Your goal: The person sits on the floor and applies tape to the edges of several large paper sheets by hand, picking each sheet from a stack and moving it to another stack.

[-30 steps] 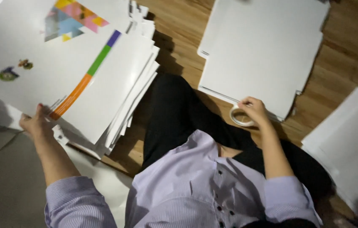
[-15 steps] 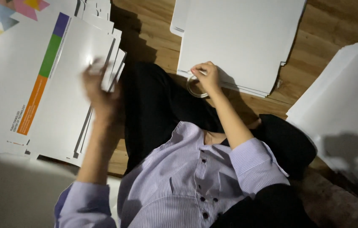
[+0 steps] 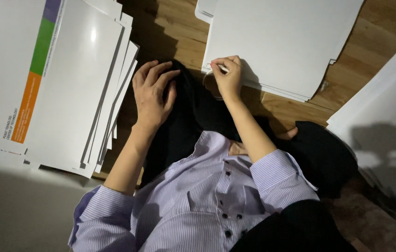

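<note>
Head view: the person sits on a wooden floor (image 3: 179,32) in a striped lilac shirt (image 3: 198,200) and dark trousers (image 3: 193,116). The left hand (image 3: 153,91), at centre frame, rests flat with fingers spread on the trousers, holding nothing. The right hand (image 3: 228,74), just above centre, is pinched closed on a small whitish thing at the lower left edge of the stack of white card sheets (image 3: 277,42) in the upper right; a roll of tape (image 3: 209,84) seems to hang below that hand, though it is dim. A fanned stack of colour-striped printed sheets (image 3: 58,84) fills the left. As a judgement, the pinch could slip and drag or crease the top sheet.
</note>
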